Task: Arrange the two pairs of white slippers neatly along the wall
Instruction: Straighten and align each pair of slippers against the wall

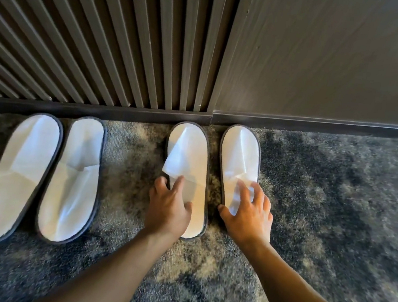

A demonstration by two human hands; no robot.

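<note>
Two pairs of white slippers with dark trim lie on the carpet, toes towards the wall. The left pair, a far-left slipper (15,176) and its mate (72,180), lies untouched and leans slightly. In the right pair, my left hand (170,206) rests spread on the heel half of one slipper (187,154), whose upper flap is folded and lifted. My right hand (248,213) lies with fingers apart on the heel half of the rightmost slipper (240,153). Both toes of this pair touch the skirting.
A dark skirting board (321,124) runs along the wall base. Above it are vertical slats (106,39) on the left and a plain dark panel (330,54) on the right. Mottled grey-blue carpet (336,205) covers the floor.
</note>
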